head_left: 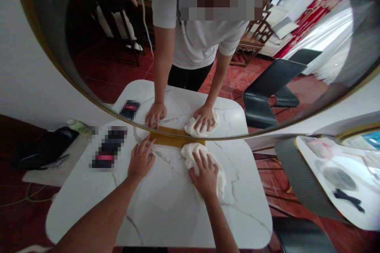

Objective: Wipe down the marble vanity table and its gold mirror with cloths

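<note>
My left hand (141,160) lies palm down on the white marble-patterned table (166,213), fingers spread. Its fingertips reach the left end of a gold base (175,139) below a large round mirror. My right hand (204,176) presses down on a crumpled white cloth (221,182), fingers apart and laid over it rather than wrapped round it. Folds of the cloth show beyond the fingertips and to the right of the hand; the part under the palm is hidden. The mirror (192,63) reflects both hands and the cloth.
A dark, pixelated object (108,148) lies on the table's left side. Left of the table are a bottle (77,126) and a black bag (47,148). A black chair (303,235) stands at the lower right, near another white surface (323,154) with a black item.
</note>
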Available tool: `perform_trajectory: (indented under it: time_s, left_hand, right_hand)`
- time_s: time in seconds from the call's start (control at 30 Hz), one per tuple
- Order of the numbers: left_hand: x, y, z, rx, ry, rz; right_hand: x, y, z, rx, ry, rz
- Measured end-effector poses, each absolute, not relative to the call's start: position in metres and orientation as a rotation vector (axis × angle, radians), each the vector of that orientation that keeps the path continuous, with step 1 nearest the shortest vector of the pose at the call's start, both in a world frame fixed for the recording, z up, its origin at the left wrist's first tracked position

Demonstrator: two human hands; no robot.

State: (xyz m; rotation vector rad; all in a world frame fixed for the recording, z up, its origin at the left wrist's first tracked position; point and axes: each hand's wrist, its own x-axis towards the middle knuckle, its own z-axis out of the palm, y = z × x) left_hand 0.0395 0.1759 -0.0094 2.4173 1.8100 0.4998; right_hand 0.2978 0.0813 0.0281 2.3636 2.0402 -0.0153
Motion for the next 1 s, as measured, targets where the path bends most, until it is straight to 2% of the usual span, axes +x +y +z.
perform_trajectory:
  time_s: [0.5,1.0]
  left_hand:
    - [0.039,0.175,-0.010,2.408,1.808,0.502]
    - [0.039,0.176,-0.010,2.400,1.814,0.521]
  right_hand:
    - [0.331,0.113,0.032,2.539,1.853,0.041]
    - [0.295,0.090,0.030,2.486,1.924,0.001]
